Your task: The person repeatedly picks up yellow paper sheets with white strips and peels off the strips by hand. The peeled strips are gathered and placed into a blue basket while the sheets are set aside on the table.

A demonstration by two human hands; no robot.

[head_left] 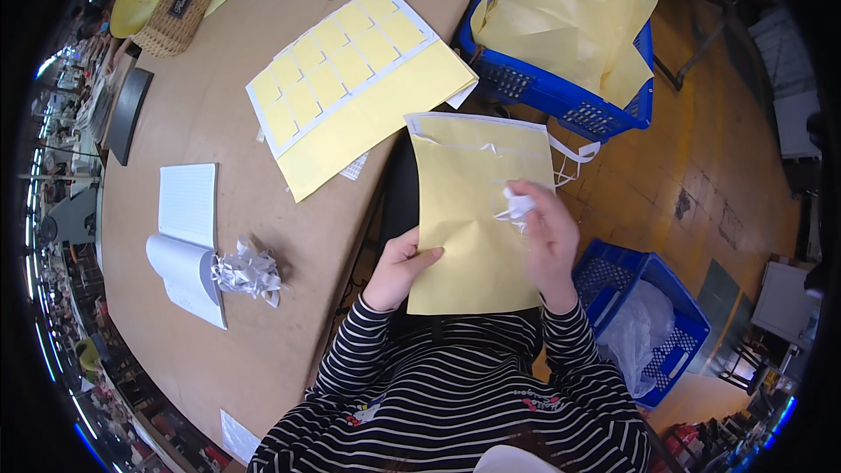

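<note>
A yellow sheet [469, 201] with a pale strip along its top edge is held upright over my lap. My left hand [403, 270] grips its lower left side, thumb on the front face. In front of the sheet's right half, my right hand [550, 241] is closed around a crumpled scrap of white paper [517, 204] and slightly blurred by motion. Whether that hand touches the sheet, I cannot tell. Thin white strips [574, 158] dangle behind the sheet's right edge. On the table just beyond lies a stack of yellow sheets [377, 114] bearing a grid of stuck-on yellow rectangles.
An open notebook [188, 201] and a heap of crumpled white paper [250, 271] lie on the brown table [219, 359]. A blue crate [517, 83] full of yellow sheets stands at the far right. Another blue crate [692, 333] holds clear plastic. A wicker basket [175, 13] is far left.
</note>
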